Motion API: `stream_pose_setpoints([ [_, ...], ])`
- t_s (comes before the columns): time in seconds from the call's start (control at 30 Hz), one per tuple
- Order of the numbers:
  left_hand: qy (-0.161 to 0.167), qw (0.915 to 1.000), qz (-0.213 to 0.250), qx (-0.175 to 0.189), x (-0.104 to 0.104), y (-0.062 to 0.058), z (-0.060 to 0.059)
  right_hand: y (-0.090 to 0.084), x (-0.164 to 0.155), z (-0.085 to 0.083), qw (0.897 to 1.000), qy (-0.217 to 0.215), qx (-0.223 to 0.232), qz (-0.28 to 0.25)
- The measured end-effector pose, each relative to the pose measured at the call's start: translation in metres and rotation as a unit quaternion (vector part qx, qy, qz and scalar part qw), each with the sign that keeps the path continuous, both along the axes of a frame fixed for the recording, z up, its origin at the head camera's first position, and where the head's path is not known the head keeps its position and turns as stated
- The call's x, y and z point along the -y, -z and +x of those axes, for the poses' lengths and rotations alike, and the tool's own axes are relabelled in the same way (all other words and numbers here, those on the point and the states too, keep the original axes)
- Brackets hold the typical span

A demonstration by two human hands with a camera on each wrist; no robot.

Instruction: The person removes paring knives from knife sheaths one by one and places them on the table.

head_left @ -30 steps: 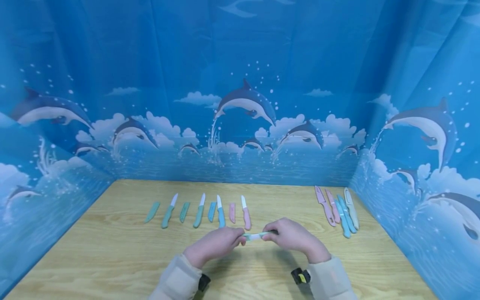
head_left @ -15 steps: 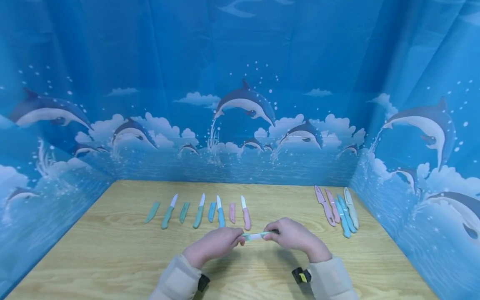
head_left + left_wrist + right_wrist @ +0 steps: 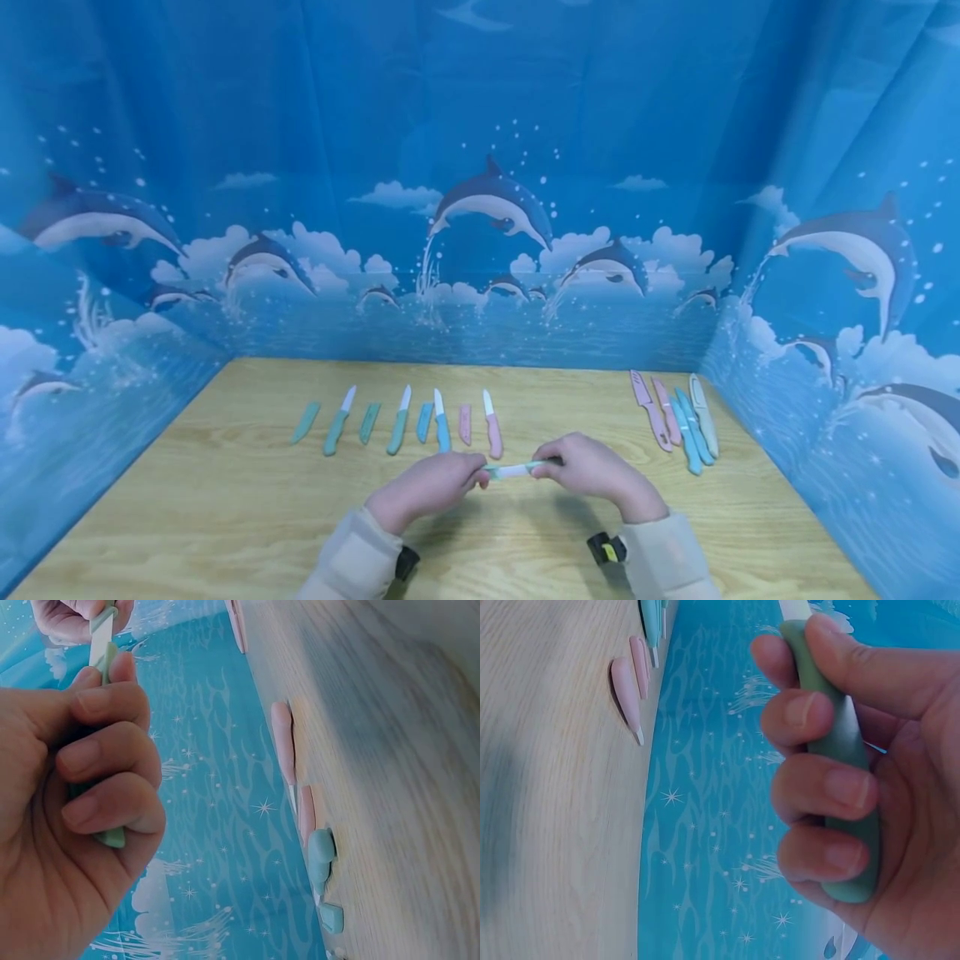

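Note:
Over the middle of the table, my right hand [image 3: 588, 475] grips a paring knife by its green handle [image 3: 844, 742], fingers curled round it. My left hand [image 3: 435, 485] holds a light green knife sheath [image 3: 112, 838], whose ends peek out of the curled fingers in the left wrist view. Between the hands a length of white blade [image 3: 514, 471] shows, its tip end hidden at the sheath and left fingers. Beyond the left hand lie a blue-handled knife [image 3: 442, 432] and a pink-handled knife [image 3: 492, 433], both with bare blades.
Further left in the row are green knives [image 3: 335, 433] alternating with green sheaths [image 3: 368, 423], plus a blue sheath [image 3: 424, 422] and a pink sheath [image 3: 465, 425]. Sheathed pink knives [image 3: 649, 412] and blue knives [image 3: 687, 440] lie at the back right. A dolphin curtain [image 3: 480, 325] borders the table.
My right hand has shifted slightly right, away from the left hand, and a little more blade shows between them. The left hand stays nearly still.

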State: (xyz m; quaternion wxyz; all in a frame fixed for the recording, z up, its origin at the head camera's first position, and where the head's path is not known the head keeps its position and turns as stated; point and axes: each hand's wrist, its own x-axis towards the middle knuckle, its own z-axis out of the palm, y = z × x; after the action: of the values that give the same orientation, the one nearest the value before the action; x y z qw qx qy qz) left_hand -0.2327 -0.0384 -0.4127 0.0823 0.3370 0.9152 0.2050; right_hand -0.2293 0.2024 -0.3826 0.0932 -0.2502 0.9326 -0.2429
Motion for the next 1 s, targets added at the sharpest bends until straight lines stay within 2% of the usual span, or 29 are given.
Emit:
stream_pose_setpoints([
  [0.53, -0.003, 0.9999, -0.007, -0.014, 0.0001, -0.0022, 0.0022, 0.0011, -0.0019, -0.0010, 1.000, 0.011, 0.003, 0.009],
  [1.0, -0.008, 0.9999, -0.014, -0.003, 0.0021, -0.0007, 0.0002, -0.0010, -0.0032, 0.0005, 1.000, 0.021, 0.000, 0.012],
])
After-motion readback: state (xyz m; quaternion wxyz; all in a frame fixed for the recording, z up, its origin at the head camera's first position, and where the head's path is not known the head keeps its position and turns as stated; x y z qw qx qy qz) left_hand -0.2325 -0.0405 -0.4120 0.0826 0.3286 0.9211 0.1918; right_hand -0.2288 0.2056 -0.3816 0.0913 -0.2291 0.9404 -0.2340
